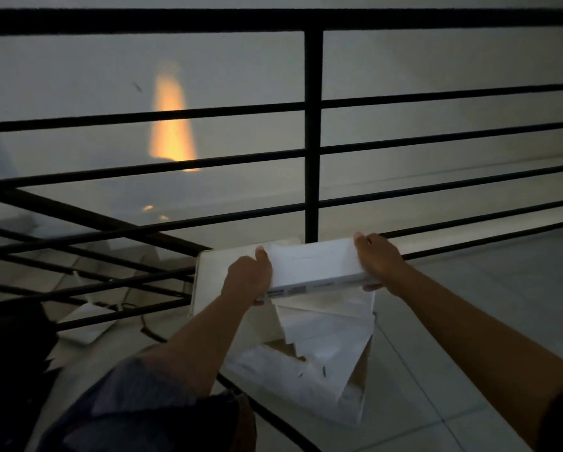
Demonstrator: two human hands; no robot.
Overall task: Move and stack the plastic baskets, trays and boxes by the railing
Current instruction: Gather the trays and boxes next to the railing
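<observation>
- Black metal railing [313,135] runs across the whole view, with a second run slanting off toward 9 o'clock.
- At 8 o'clock, beyond the lower bars, a pale flat tray [84,324] lies on the floor [469,321]; the dim light hides what it is made of.
- Left hand [247,277] holds the left end of a flat white box [312,265], thumb on top and fingers curled under the edge, so that grip is clamped on the box.
- That box sits at the centre of the view, held up just in front of the railing post, over a larger white box [208,288] that stands against the bars at 7 o'clock from it.
- Below the held box, toward 6 o'clock, loose white paper [326,347] spills over something brown; I cannot tell what lies underneath.
- Right hand [376,261] clamps the box's right end the same way, with fingertips showing under the bottom edge.
- Judging by this, the stacking is partway along: one box is in hand and not yet set down, and the tray at 8 o'clock looks unstacked.
- No baskets are in sight, so how much is left cannot be told.
</observation>
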